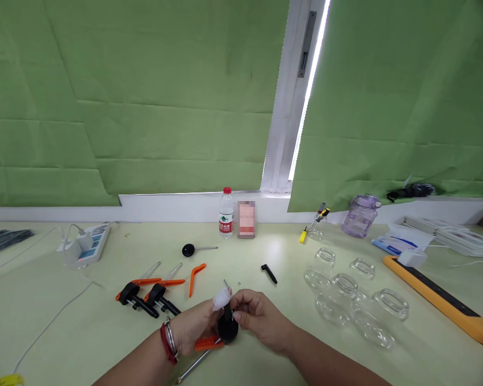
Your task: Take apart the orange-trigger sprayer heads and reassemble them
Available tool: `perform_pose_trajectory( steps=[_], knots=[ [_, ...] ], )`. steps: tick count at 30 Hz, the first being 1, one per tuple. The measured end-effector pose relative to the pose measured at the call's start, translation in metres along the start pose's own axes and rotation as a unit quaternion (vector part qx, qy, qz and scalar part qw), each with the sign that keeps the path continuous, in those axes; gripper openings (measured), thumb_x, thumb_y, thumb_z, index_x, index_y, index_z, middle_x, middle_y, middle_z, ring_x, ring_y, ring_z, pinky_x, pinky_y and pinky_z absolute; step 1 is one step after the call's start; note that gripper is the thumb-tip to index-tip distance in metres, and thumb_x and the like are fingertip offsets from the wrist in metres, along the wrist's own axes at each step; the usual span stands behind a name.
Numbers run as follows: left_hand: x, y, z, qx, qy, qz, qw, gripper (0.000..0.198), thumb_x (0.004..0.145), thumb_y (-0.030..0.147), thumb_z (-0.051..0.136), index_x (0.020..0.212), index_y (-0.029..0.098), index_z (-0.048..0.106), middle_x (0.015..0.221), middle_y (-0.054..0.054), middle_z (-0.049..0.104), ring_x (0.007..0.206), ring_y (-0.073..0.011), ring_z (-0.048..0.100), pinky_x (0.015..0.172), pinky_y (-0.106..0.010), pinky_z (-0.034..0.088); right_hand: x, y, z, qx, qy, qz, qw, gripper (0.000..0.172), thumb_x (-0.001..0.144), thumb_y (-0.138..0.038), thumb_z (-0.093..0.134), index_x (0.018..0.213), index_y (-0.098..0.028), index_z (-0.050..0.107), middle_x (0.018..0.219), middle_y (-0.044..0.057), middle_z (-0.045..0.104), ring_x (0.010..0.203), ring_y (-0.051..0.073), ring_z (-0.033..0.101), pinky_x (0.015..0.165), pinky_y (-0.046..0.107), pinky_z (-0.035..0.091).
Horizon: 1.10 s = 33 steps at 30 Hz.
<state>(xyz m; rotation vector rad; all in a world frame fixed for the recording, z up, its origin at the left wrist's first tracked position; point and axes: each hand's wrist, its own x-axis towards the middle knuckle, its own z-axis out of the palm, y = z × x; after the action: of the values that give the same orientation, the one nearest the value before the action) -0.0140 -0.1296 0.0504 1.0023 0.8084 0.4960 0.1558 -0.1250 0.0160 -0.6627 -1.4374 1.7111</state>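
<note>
Near the bottom centre, my left hand (197, 325) is wrapped round a black round part (227, 328) with an orange lever (208, 343) and a metal rod (195, 366) pointing down to the left. White wrapping covers one of its fingertips. My right hand (260, 320) pinches at the right side of the black part; anything small between its fingertips is hidden. On the left lie two black and orange assemblies (131, 294) (158, 294) with metal rods. A loose orange lever (196, 279) lies beyond my left hand, and a black handle piece (269, 273) lies beyond my right.
A black disc with a rod (188, 250), a water bottle (226, 217) and a pink box (247, 220) stand or lie farther back. Several clear containers (346, 287), a purple jug (360, 216) and an orange-black bar (438, 297) are right. A power strip (93, 247) lies left.
</note>
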Motion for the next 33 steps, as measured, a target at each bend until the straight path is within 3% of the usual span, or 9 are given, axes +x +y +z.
perform_pose_trajectory(
  steps=[6, 15, 19, 22, 24, 27, 29, 31, 33],
  knots=[
    [0.0018, -0.0019, -0.003, -0.006, 0.01, -0.016, 1.0, 0.059, 0.072, 0.07, 0.047, 0.094, 0.018, 0.062, 0.083, -0.005, 0.061, 0.072, -0.0159, 0.053, 0.064, -0.024, 0.042, 0.0013, 0.0024, -0.0017, -0.008, -0.003, -0.011, 1.0, 0.021, 0.074, -0.032, 0.069, 0.086, -0.017, 0.059, 0.073, -0.002, 0.052, 0.067, 0.009, 0.044, 0.066, 0.023, 0.036],
    [0.0053, -0.0037, -0.0071, 0.021, 0.009, -0.004, 1.0, 0.046, 0.074, 0.059, 0.055, 0.092, 0.016, 0.06, 0.068, -0.001, 0.053, 0.054, -0.0117, 0.048, 0.044, -0.02, 0.037, 0.0011, 0.0023, -0.0032, -0.03, 0.002, -0.034, 0.999, 0.023, 0.074, -0.031, 0.069, 0.09, -0.018, 0.059, 0.078, 0.0, 0.056, 0.074, 0.013, 0.051, 0.073, 0.028, 0.04],
    [0.0072, -0.0042, -0.0059, 0.024, 0.024, 0.051, 0.998, 0.033, 0.07, 0.039, 0.068, 0.093, 0.017, 0.057, 0.072, 0.001, 0.052, 0.051, -0.008, 0.045, 0.045, -0.021, 0.04, 0.0028, 0.0024, -0.0052, -0.044, 0.053, -0.048, 0.996, 0.025, 0.075, -0.029, 0.068, 0.095, -0.019, 0.056, 0.076, -0.002, 0.053, 0.072, 0.012, 0.05, 0.07, 0.026, 0.04],
    [0.0078, -0.0038, -0.0028, 0.013, 0.043, 0.095, 0.995, 0.032, 0.066, 0.025, 0.07, 0.093, 0.019, 0.054, 0.078, 0.002, 0.052, 0.057, -0.0082, 0.046, 0.05, -0.021, 0.042, 0.0036, 0.0039, -0.0078, -0.064, 0.123, -0.045, 0.989, 0.038, 0.072, -0.028, 0.071, 0.103, -0.022, 0.052, 0.071, -0.005, 0.048, 0.066, 0.009, 0.046, 0.063, 0.022, 0.038],
    [0.0077, -0.0031, -0.0008, 0.001, 0.08, 0.137, 0.987, 0.033, 0.065, 0.02, 0.069, 0.093, 0.022, 0.052, 0.082, 0.003, 0.052, 0.065, -0.0101, 0.049, 0.056, -0.023, 0.045, 0.0023, 0.0045, -0.0081, -0.069, 0.141, -0.035, 0.987, 0.047, 0.068, -0.03, 0.074, 0.107, -0.023, 0.049, 0.079, -0.004, 0.05, 0.065, 0.008, 0.046, 0.06, 0.021, 0.037],
    [0.0072, -0.0019, 0.0005, 0.007, 0.17, 0.232, 0.958, 0.031, 0.068, 0.017, 0.066, 0.092, 0.024, 0.047, 0.084, 0.004, 0.049, 0.076, -0.0112, 0.05, 0.068, -0.024, 0.046, -0.0014, 0.005, -0.0056, -0.047, 0.045, 0.027, 0.998, 0.05, 0.07, -0.04, 0.072, 0.11, -0.022, 0.048, 0.096, 0.003, 0.055, 0.065, 0.009, 0.051, 0.056, 0.021, 0.038],
    [0.0061, -0.001, 0.0005, 0.027, 0.211, 0.277, 0.937, 0.028, 0.073, 0.019, 0.062, 0.093, 0.025, 0.044, 0.085, 0.003, 0.049, 0.078, -0.012, 0.051, 0.071, -0.025, 0.045, -0.0028, 0.0058, -0.0037, -0.039, -0.026, 0.074, 0.996, 0.046, 0.074, -0.047, 0.065, 0.106, -0.018, 0.051, 0.087, 0.004, 0.058, 0.06, 0.01, 0.053, 0.053, 0.022, 0.038],
    [0.0038, 0.0007, 0.0002, 0.053, 0.228, 0.304, 0.923, 0.027, 0.075, 0.021, 0.061, 0.093, 0.025, 0.042, 0.086, 0.002, 0.051, 0.08, -0.0136, 0.052, 0.073, -0.027, 0.044, -0.0022, 0.006, -0.0038, -0.05, -0.027, 0.092, 0.994, 0.041, 0.076, -0.049, 0.062, 0.098, -0.016, 0.055, 0.072, 0.001, 0.058, 0.053, 0.008, 0.049, 0.051, 0.022, 0.036],
    [0.0004, 0.0035, -0.0009, 0.071, 0.215, 0.316, 0.921, 0.029, 0.073, 0.019, 0.062, 0.091, 0.025, 0.041, 0.09, 0.001, 0.052, 0.083, -0.0148, 0.053, 0.077, -0.028, 0.044, 0.0, 0.0043, -0.0071, -0.064, 0.021, 0.087, 0.994, 0.035, 0.076, -0.048, 0.062, 0.089, -0.015, 0.059, 0.063, -0.002, 0.054, 0.048, 0.005, 0.041, 0.049, 0.021, 0.031]
  ],
)
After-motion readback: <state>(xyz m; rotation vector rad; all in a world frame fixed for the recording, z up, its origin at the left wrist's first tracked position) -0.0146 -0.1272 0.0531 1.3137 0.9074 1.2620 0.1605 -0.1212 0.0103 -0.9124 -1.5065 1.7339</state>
